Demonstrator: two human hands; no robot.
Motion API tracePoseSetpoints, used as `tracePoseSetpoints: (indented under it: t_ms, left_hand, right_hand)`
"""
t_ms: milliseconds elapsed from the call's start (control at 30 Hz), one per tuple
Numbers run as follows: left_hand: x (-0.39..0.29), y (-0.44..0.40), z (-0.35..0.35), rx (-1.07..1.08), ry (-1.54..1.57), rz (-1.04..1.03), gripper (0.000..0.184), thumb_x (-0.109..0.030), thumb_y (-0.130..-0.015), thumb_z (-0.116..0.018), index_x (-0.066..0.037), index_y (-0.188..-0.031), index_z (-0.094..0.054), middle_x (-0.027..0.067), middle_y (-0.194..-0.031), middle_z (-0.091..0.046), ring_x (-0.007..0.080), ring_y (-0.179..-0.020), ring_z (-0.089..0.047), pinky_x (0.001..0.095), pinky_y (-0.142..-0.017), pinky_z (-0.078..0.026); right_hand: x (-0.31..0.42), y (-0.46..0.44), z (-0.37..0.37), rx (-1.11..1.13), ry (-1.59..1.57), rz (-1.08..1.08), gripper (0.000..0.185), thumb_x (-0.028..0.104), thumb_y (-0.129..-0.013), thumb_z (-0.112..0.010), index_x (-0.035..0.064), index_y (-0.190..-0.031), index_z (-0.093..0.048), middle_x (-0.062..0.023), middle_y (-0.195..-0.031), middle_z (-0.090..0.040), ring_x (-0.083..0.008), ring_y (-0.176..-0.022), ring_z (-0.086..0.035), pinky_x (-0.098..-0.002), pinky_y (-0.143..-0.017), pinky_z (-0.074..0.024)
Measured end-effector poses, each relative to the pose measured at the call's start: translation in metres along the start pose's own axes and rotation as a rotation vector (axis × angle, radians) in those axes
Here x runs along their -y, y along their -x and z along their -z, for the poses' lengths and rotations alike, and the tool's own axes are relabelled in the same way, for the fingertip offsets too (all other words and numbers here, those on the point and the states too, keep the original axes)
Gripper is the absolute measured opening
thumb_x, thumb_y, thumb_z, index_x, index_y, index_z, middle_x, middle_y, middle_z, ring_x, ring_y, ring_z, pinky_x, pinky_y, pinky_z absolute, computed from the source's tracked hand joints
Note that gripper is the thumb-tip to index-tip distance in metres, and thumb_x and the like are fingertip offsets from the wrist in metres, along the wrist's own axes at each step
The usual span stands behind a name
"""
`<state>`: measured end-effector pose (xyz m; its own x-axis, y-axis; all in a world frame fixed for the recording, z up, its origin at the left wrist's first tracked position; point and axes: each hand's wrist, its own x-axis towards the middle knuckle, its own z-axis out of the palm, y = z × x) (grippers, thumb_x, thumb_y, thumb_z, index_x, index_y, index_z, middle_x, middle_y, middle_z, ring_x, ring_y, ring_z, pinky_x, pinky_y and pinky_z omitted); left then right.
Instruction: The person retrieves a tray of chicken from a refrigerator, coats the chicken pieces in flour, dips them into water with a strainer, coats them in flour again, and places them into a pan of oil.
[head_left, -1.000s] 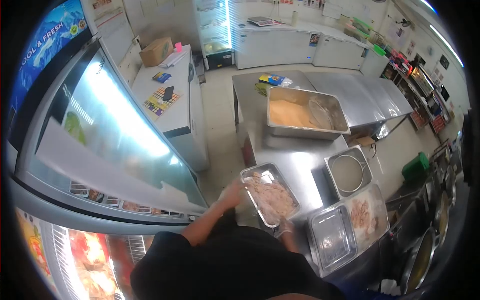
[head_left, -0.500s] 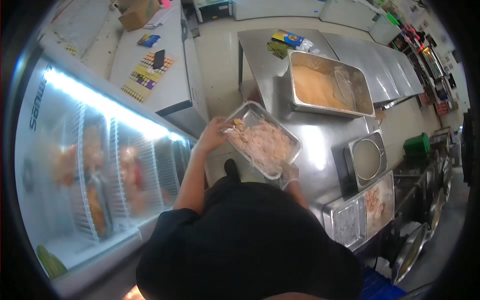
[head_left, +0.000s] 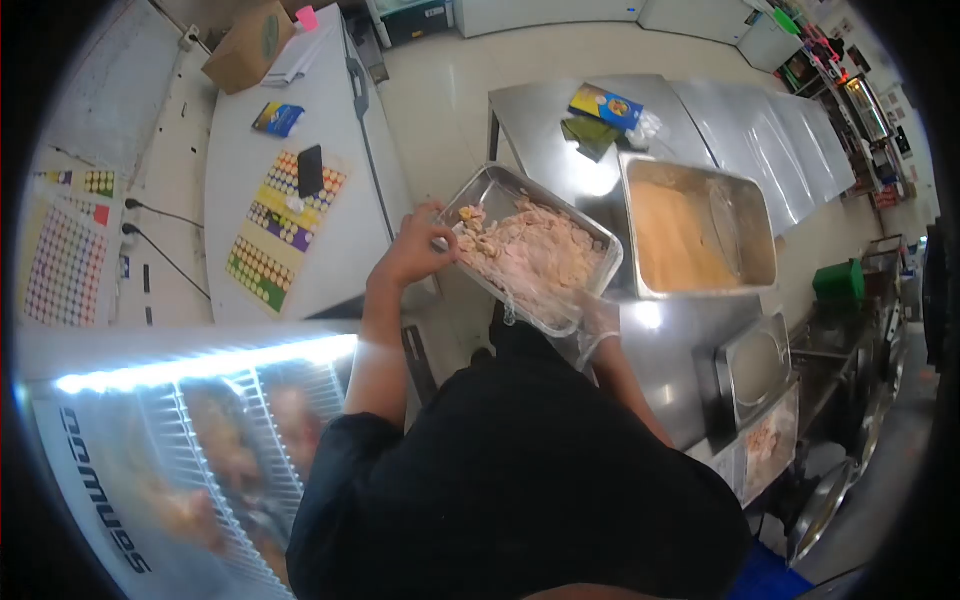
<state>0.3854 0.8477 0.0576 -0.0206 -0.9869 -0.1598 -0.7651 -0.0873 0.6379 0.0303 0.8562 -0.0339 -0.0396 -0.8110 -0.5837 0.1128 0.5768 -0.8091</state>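
Note:
A rectangular metal tray (head_left: 497, 183) of pale raw meat pieces (head_left: 535, 245), which look like chicken, is held in front of my body, beside the steel table. My left hand (head_left: 420, 245) is bare and closes on the tray's left end. At the near right corner, my right hand (head_left: 600, 325) grips the tray in a clear plastic glove; the tray hides some of its fingers. A bit of clear film (head_left: 510, 308) hangs from the near rim.
On the steel table (head_left: 650, 380) stand a deep pan (head_left: 628, 215) of orange-tan powder, a smaller pan (head_left: 728, 385) and a blue-yellow packet (head_left: 605, 105). A lit glass-front fridge (head_left: 200, 365) is at lower left. A phone (head_left: 311, 172) lies on the white freezer (head_left: 235, 190).
I have moved forward, so the fridge sits lower in view and the powder pan lies further right and nearer. The tray stays in both hands, slightly higher in view.

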Motion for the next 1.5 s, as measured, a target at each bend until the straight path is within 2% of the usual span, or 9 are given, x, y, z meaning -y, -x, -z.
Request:
tracePoseSetpoints:
  t_ms: [267, 433, 667, 833, 933, 1000, 1167, 1333, 1500]
  left_hand:
    - [0.021, -0.128, 0.076, -0.162, 0.177, -0.136, 0.023, -0.013, -0.073, -0.075, -0.005, -0.071, -0.053, 0.0081, -0.124, -0.059, 0.0307, -0.113, -0.057, 0.0424, -0.101, -0.045]
    - [0.048, -0.194, 0.124, -0.353, 0.265, -0.103, 0.014, -0.005, -0.078, -0.069, -0.003, -0.074, -0.057, 0.0118, -0.119, -0.063, 0.0192, -0.093, -0.065, 0.0321, -0.082, -0.053]
    - [0.140, -0.319, 0.148, -0.576, 0.566, 0.092, 0.008, 0.000, -0.094, -0.057, 0.000, -0.086, -0.058, 0.0123, -0.107, -0.070, 0.0117, -0.087, -0.064, 0.0266, -0.077, -0.054]
    - [0.181, -0.446, 0.165, -0.588, 1.186, 0.169, 0.016, -0.007, -0.096, -0.056, -0.005, -0.080, -0.056, 0.0068, -0.087, -0.069, 0.0093, -0.072, -0.061, 0.0233, -0.066, -0.052]
    - [0.313, -0.549, 0.163, -0.601, 1.924, 0.167, 0.013, -0.009, -0.095, -0.054, -0.008, -0.082, -0.054, 0.0022, -0.076, -0.061, 0.0079, -0.064, -0.055, 0.0198, -0.058, -0.048]
    - [0.309, -0.595, 0.233, -0.849, 1.849, 0.272, 0.009, -0.013, -0.094, -0.051, -0.010, -0.086, -0.052, 0.0001, -0.074, -0.054, 0.0080, -0.058, -0.048, 0.0189, -0.052, -0.041]
    - [0.282, -0.680, 0.336, -0.295, 1.139, 0.212, 0.013, -0.030, -0.100, -0.049, -0.018, -0.104, -0.052, 0.0005, -0.102, -0.062, 0.0079, -0.086, -0.056, 0.0227, -0.068, -0.044]
    - [0.233, -0.772, 0.342, 0.189, 1.028, 0.085, 0.039, -0.044, -0.101, -0.051, -0.014, -0.126, -0.051, 0.0025, -0.116, -0.061, 0.0127, -0.101, -0.060, 0.0293, -0.084, -0.051]
    - [0.208, -0.836, 0.342, 0.334, 1.247, -0.006, 0.047, -0.046, -0.101, -0.053, -0.007, -0.128, -0.051, 0.0035, -0.114, -0.062, 0.0150, -0.102, -0.062, 0.0343, -0.089, -0.053]
  right_hand:
    - [0.090, -0.111, -0.079, 0.059, 0.287, 0.051, 0.036, 0.021, -0.086, -0.059, -0.0082, -0.106, -0.065, -0.0087, -0.084, -0.066, -0.0160, -0.070, -0.059, -0.0333, -0.064, -0.0477]
    - [0.106, -0.204, -0.119, 0.035, 0.380, 0.161, 0.042, 0.030, -0.085, -0.064, -0.0096, -0.098, -0.067, -0.0139, -0.079, -0.068, -0.0208, -0.071, -0.063, -0.0391, -0.063, -0.0488]
    - [0.181, -0.270, -0.203, 0.178, -0.037, 0.057, 0.037, 0.024, -0.086, -0.067, -0.0056, -0.108, -0.064, -0.0089, -0.089, -0.066, -0.0201, -0.076, -0.064, -0.0337, -0.069, -0.0532]
    - [0.221, -0.348, -0.258, 0.106, -0.160, 0.010, 0.034, 0.018, -0.082, -0.065, -0.0065, -0.106, -0.063, -0.0112, -0.091, -0.065, -0.0227, -0.077, -0.065, -0.0346, -0.069, -0.0545]
    - [0.258, -0.391, -0.289, 0.047, -0.155, 0.039, 0.033, 0.015, -0.078, -0.061, -0.0084, -0.102, -0.063, -0.0115, -0.086, -0.065, -0.0226, -0.073, -0.066, -0.0345, -0.066, -0.0555]
    - [0.289, -0.421, -0.315, 0.014, -0.188, 0.013, 0.033, 0.013, -0.077, -0.061, -0.0079, -0.103, -0.063, -0.0113, -0.085, -0.065, -0.0225, -0.072, -0.065, -0.0346, -0.066, -0.0553]
    - [0.338, -0.484, -0.352, -0.106, -0.076, 0.121, 0.029, 0.014, -0.078, -0.061, -0.0062, -0.099, -0.065, -0.0098, -0.084, -0.065, -0.0194, -0.071, -0.063, -0.0335, -0.062, -0.0515]
    - [0.374, -0.555, -0.405, -0.171, -0.270, 0.089, 0.030, 0.017, -0.081, -0.064, -0.0069, -0.098, -0.065, -0.0085, -0.083, -0.064, -0.0181, -0.069, -0.061, -0.0334, -0.063, -0.0517]
    - [0.404, -0.585, -0.410, -0.191, -0.293, 0.155, 0.030, 0.017, -0.082, -0.062, -0.0074, -0.099, -0.064, -0.0086, -0.083, -0.064, -0.0195, -0.070, -0.064, -0.0336, -0.060, -0.0531]
